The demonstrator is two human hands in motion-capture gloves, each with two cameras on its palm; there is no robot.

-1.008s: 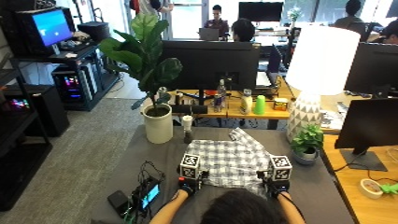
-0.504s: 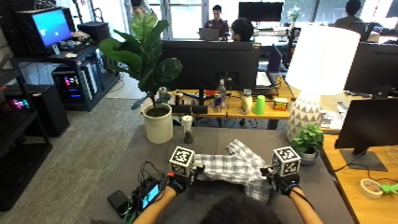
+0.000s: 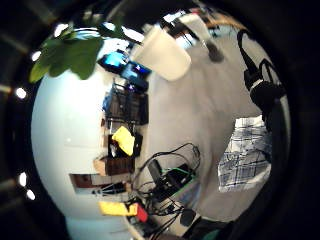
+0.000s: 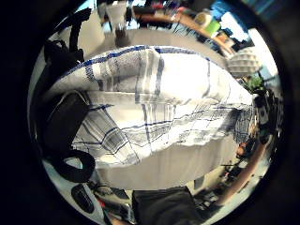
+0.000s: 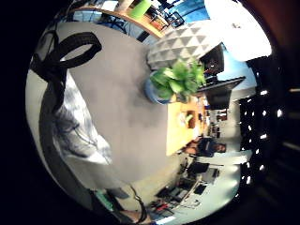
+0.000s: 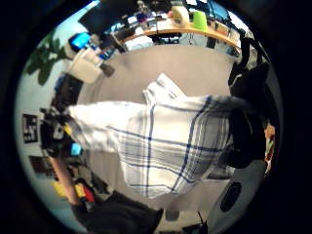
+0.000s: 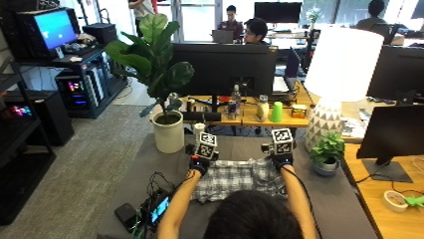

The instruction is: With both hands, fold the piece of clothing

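A grey table (image 7: 331, 184) runs from near to far, with a tall leafy plant (image 7: 156, 55) in a white pot (image 7: 168, 132) at its far left corner and a white lamp (image 7: 341, 64) on a faceted base at the far right. Just near the lamp stands a small plant (image 7: 328, 149) in a blue pot.

The shirt (image 7: 242, 178), white with blue and grey checks, lies on the table in front of the person, bunched into a wide band between the two arms. Its far edge is lifted, and the rest hangs toward the person.

The left hand (image 7: 198, 163) grips the shirt's far left corner, fingers curled on the cloth. The right hand (image 7: 284, 162) grips the far right corner the same way. Both sit level with each other at the shirt's far side.

A tangle of cables and a small lit screen (image 7: 159, 209) lie at the table's near left edge.
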